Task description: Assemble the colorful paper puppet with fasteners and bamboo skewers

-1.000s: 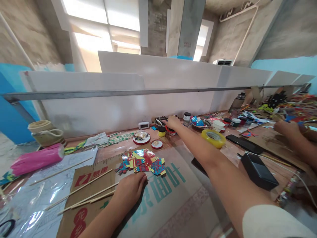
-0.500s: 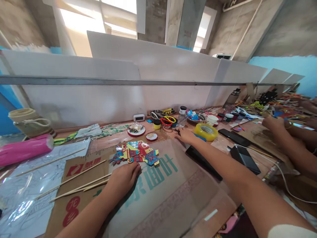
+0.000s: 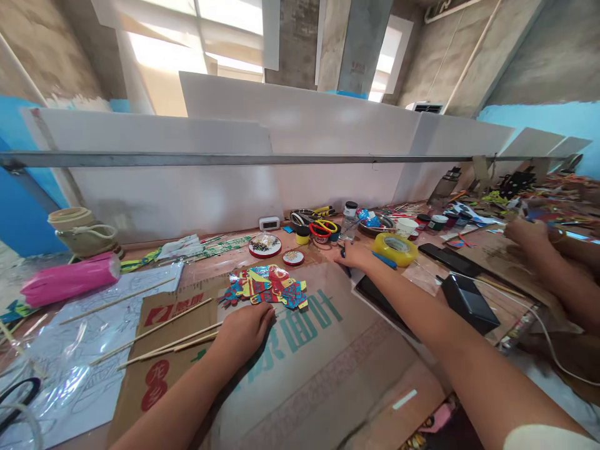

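Observation:
A painted jointed figure (image 3: 265,285) in red, blue and yellow lies flat on the cardboard sheet (image 3: 300,369). At its lower edge rests my left hand (image 3: 247,331), fingers curled; what they hold, if anything, is hidden. Thin wooden sticks (image 3: 173,342) lie just left of that hand. My right hand (image 3: 359,256) is stretched forward past the cardboard's far edge. Its fingers are closed round a slim dark tool (image 3: 345,267), whose kind I cannot make out. Close to its wrist lie a black phone (image 3: 377,299) and a blue pen (image 3: 385,259).
Yellow tape (image 3: 396,249) lies right of my right hand. Scissors (image 3: 323,226), paint jars (image 3: 302,235) and two dishes of small fasteners (image 3: 265,245) stand behind. A pink pouch (image 3: 70,278) is at left. Another person's hand (image 3: 527,231) works at right.
The view has shifted slightly, so things sit further right. My right hand now shows the dark tool pointing down toward the cardboard. The left hand stays beside the figure.

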Tool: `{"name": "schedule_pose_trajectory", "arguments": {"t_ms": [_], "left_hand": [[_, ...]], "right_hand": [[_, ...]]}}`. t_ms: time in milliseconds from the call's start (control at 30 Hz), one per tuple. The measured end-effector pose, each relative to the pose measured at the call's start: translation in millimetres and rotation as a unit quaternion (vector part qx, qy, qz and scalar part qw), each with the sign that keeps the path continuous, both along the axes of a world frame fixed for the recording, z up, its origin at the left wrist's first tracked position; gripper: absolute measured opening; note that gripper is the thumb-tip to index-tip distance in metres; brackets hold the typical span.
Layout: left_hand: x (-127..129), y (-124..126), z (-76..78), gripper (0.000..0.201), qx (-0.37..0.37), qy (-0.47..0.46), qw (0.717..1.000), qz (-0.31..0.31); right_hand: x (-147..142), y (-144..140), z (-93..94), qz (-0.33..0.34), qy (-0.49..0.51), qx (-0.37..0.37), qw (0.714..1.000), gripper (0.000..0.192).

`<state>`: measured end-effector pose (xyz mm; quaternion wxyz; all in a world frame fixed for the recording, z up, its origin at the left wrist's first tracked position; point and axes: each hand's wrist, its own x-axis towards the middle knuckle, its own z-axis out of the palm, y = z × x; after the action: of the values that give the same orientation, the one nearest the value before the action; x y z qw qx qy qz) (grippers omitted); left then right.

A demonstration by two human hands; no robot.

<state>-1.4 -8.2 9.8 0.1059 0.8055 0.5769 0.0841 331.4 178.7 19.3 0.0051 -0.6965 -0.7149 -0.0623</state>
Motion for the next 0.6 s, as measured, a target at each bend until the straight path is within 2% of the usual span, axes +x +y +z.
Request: {"name": "schedule_pose_trajectory", "arguments": {"t_ms": [300, 600], "left_hand": [[0, 0, 0.9, 0.038, -0.003, -0.007, 1.0, -0.003], [-1, 0, -0.6, 0.038, 0.006, -0.008, 1.0, -0.008]], "right_hand": [[24, -3, -0.5, -0.015, 0.014, -0.067, 0.998, 0.036], [9, -11, -1.6, 0.069, 0.048, -0.02, 0.996, 0.036]]}}
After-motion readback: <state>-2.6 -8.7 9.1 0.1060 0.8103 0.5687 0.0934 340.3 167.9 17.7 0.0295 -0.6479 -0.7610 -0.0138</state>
